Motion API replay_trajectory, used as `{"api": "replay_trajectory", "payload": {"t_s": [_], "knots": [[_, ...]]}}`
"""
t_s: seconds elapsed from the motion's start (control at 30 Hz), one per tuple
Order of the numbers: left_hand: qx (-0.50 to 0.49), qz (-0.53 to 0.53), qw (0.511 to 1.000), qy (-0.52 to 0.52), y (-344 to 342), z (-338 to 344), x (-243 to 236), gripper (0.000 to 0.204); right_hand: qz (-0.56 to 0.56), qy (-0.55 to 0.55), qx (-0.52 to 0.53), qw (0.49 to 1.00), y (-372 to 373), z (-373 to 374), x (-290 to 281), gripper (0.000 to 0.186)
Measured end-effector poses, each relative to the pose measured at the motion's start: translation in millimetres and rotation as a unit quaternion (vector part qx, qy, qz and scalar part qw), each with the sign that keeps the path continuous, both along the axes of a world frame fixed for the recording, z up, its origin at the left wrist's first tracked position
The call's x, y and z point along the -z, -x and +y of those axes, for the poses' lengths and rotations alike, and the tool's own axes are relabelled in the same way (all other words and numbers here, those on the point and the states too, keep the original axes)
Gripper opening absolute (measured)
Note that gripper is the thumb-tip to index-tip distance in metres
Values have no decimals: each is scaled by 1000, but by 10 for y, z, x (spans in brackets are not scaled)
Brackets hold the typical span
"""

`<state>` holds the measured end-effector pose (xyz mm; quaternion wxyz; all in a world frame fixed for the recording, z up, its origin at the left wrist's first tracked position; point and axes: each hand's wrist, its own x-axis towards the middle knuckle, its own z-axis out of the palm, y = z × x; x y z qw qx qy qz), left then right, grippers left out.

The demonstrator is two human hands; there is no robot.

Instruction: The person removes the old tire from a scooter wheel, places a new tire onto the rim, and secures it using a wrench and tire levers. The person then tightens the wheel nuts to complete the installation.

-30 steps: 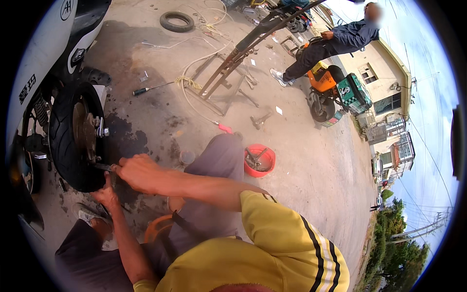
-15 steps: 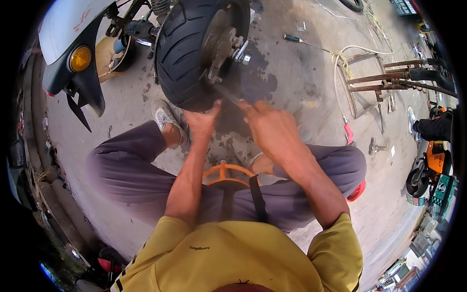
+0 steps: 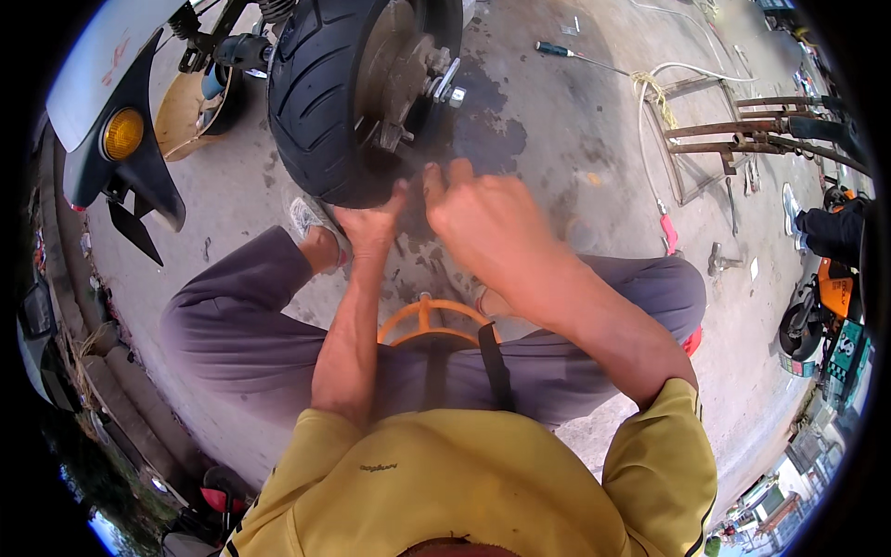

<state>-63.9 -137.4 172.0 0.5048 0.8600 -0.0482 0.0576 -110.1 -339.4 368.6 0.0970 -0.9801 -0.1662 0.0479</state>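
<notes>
A scooter's black rear tyre (image 3: pixel 316 102) stands ahead of me, its metal hub (image 3: pixel 404 102) facing right with a bolt and nut (image 3: pixel 457 97). My left hand (image 3: pixel 369 226) is under the tyre's lower edge, thumb raised, its fingers closed on the tyre's bottom. My right hand (image 3: pixel 483 223) is just below and right of the hub, fingers curled; what they hold is blurred and mostly hidden behind them. The white and black bodywork (image 3: pixel 116 84) with an orange reflector (image 3: pixel 122 133) hangs at the upper left, beside a tan container (image 3: pixel 178 125).
A screwdriver (image 3: pixel 554 49), pale hose (image 3: pixel 665 67) with pink nozzle (image 3: pixel 668 232), rusty metal stand (image 3: pixel 733 147) and hammer (image 3: pixel 716 263) lie or stand to the right. An orange seat (image 3: pixel 422 311) is between my legs. An orange scooter (image 3: pixel 829 299) and another person's leg (image 3: pixel 831 241) are far right.
My view has swung downward from a second ago. In the last half second my right hand has moved slightly up and left; the long metal tool it held is now hard to make out.
</notes>
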Motion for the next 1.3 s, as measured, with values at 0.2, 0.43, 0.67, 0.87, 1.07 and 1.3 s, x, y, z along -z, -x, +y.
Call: {"api": "replay_trajectory", "payload": {"t_s": [0.2,0.43,0.67,0.87,1.07,1.3], "knots": [[-24,-34,984,174,38,-205,-363,56,36,-58,-114,991,-437,-90,-167,14],[-71,-20,967,244,166,-280,-66,71,107,-5,-130,986,-591,-110,-315,10],[-83,49,980,175,152,-248,-98,60,84,10,-131,988,-462,-12,-336,8],[-53,-26,988,145,110,-154,-102,66,154,34,-152,976,-659,106,-576,19],[-60,-1,985,159,61,-192,-204,59,155,71,-214,962,-774,89,-528,32],[-66,-60,979,182,26,-243,-244,65,171,126,-256,943,-885,184,-624,37]]}}
